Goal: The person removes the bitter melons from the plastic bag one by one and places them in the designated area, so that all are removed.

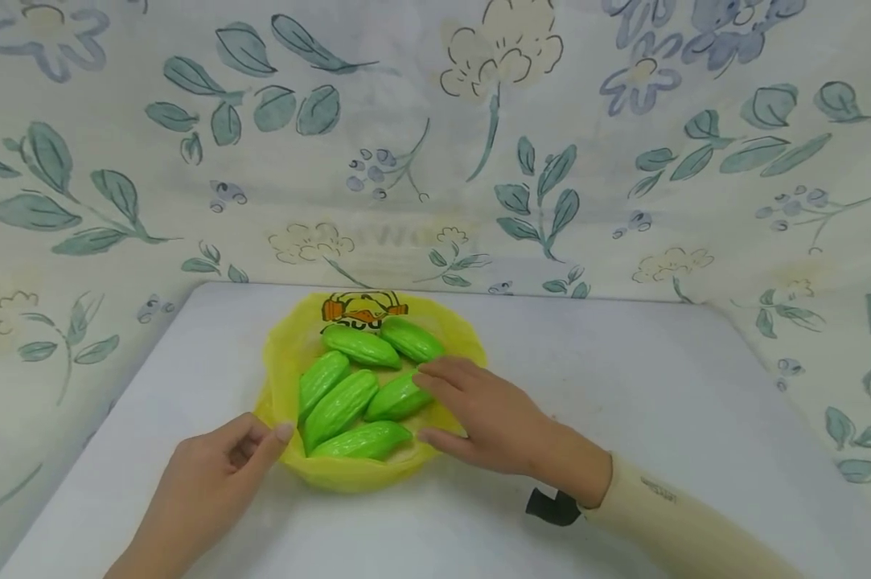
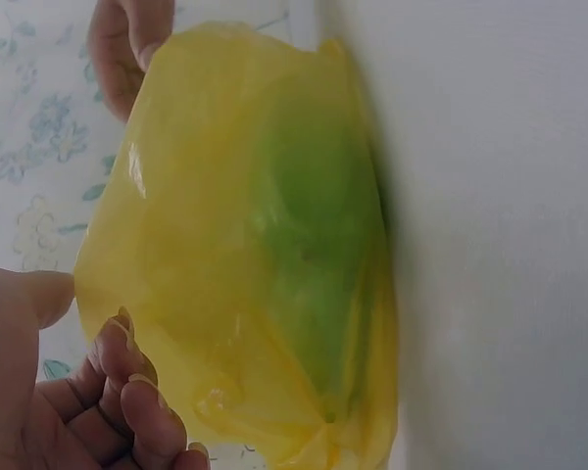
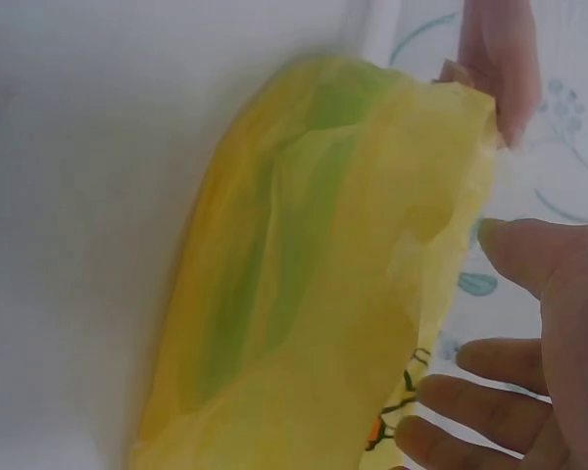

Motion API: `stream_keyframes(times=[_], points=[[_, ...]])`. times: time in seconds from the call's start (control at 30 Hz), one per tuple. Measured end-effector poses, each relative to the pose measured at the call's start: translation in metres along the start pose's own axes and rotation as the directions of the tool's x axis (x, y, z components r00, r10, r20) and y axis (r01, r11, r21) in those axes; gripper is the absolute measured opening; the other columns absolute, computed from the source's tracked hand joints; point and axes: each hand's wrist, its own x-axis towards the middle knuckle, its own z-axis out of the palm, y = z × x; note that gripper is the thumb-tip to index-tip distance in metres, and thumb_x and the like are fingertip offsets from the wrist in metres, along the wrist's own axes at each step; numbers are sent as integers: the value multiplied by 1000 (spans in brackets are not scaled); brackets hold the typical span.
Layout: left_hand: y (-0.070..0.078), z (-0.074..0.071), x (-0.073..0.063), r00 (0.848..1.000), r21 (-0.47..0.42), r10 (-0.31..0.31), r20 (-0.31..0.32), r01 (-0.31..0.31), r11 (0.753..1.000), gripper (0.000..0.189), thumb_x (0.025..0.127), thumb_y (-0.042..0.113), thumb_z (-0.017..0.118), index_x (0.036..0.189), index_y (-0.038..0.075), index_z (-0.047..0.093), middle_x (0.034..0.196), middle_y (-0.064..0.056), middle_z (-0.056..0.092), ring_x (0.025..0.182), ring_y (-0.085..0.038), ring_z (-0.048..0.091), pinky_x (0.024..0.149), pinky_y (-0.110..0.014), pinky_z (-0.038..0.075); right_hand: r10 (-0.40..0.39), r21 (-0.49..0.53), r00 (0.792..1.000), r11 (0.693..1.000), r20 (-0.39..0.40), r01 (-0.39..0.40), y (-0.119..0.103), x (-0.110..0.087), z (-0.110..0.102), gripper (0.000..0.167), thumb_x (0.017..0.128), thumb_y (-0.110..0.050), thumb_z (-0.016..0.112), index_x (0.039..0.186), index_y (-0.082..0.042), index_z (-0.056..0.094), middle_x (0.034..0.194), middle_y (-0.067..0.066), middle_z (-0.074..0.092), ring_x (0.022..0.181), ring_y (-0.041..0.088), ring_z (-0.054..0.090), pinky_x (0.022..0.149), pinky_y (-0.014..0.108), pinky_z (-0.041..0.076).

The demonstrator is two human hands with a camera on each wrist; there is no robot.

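Observation:
A yellow plastic bag [image 1: 290, 346] sits on the white table, its mouth rolled wide. Inside lie several bright green, ridged gourds [image 1: 339, 410] that look like bitter melons. My left hand [image 1: 221, 470] pinches the bag's near-left rim between thumb and curled fingers; the left wrist view shows the thumb [image 2: 51, 296] at the bag's edge. Over the right side of the mouth reaches my right hand [image 1: 493, 418], fingers outstretched above one gourd [image 1: 399, 396]. In the right wrist view its spread fingers [image 3: 490, 362] are beside the bag's wall, with nothing held.
The white table [image 1: 659, 386] extends on both sides of the bag. Behind it hangs a cloth [image 1: 421, 161] printed with flowers and leaves. A black piece [image 1: 553, 507] shows under the right wrist, by the cream sleeve [image 1: 681, 515].

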Motion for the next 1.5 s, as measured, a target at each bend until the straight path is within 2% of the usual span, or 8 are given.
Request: stream_keyframes(times=[0.2,0.37,0.6,0.8,0.93,1.03,1.23,1.5], points=[[2,5,0,998,-13,43,-37,-44,999,31,105,43,64,86,19,64,66,8,54,61,-11,48,54,-26,40,-6,31,999,1000,52,4,-5,10,5,58,104,-45,65,149,-9,54,146,7,58,134,22,55,107,38,48],[1,6,0,994,-9,86,-68,-87,996,25,105,32,66,85,18,64,70,11,58,64,-9,49,57,-25,43,-22,37,997,999,76,19,-8,16,11,54,104,-43,65,146,-11,56,143,7,62,131,22,59,104,37,51],[0,6,-1,995,-23,69,-70,-71,997,25,106,29,66,84,17,63,71,10,61,66,-8,51,59,-25,45,-21,18,990,1000,138,19,-12,24,15,54,102,-41,69,146,-12,58,142,4,63,130,20,59,102,33,51],[0,7,-2,991,-45,91,-98,-95,994,27,106,28,66,82,18,61,70,11,60,65,-7,51,58,-25,45,-12,9,981,1000,195,11,-16,29,18,50,100,-37,73,143,-14,61,137,1,65,124,15,61,98,29,52],[-2,7,-2,992,-47,83,-92,-88,995,27,106,28,66,82,18,61,70,11,61,66,-7,51,58,-25,46,-27,11,976,1000,218,25,-17,33,21,48,100,-36,74,141,-14,63,133,-1,67,121,13,63,96,26,52],[-2,7,-2,993,-45,77,-84,-81,996,27,106,29,66,82,18,61,70,11,61,66,-7,51,58,-25,45,-44,17,974,999,223,41,-18,35,26,47,99,-35,74,140,-14,64,130,-2,68,117,12,64,95,25,52],[-2,8,-2,989,-53,108,-100,-114,992,27,105,28,67,81,19,61,69,12,59,64,-6,50,56,-25,45,-76,12,972,997,224,76,-20,38,35,47,99,-36,74,140,-15,64,127,-3,68,113,9,65,92,22,52],[-4,9,-2,994,-54,86,-73,-90,995,26,105,29,67,83,18,62,70,11,61,64,-6,51,56,-25,45,-52,-71,974,995,221,70,-25,41,42,45,99,-36,75,137,-14,66,119,-3,70,105,9,66,86,22,53]])
